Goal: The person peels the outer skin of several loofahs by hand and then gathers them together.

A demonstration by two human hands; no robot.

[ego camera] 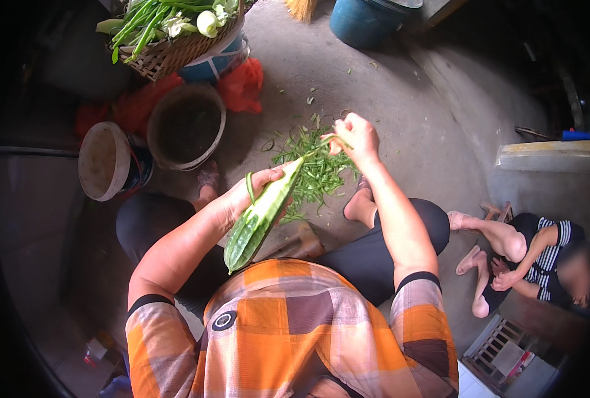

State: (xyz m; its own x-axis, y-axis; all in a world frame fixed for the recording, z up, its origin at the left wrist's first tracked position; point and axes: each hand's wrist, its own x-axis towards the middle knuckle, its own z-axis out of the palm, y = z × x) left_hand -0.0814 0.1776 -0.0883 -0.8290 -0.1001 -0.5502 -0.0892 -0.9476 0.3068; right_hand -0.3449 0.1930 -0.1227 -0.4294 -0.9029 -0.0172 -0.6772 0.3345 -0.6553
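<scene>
My left hand (255, 186) grips a long green gourd (262, 221), tilted above my lap. Its narrow end is peeled pale, while dark green skin covers the wide end near my shirt. A thin strip of peel (250, 187) lies across the back of that hand. Beyond the gourd's tip, my right hand (357, 137) is closed around a green strip of peel (342, 141); its fingers hide whether a tool is there too. Below both hands, a heap of green peelings (317, 171) is spread on the floor between my feet.
A dark tub (188, 127) and a white-rimmed bucket (107, 161) stand at left. Behind them are a red plastic bag (243, 87) and a wicker basket (163, 54) of vegetables. A blue bucket (362, 22) is at the far side. Another person (528, 248) sits at right.
</scene>
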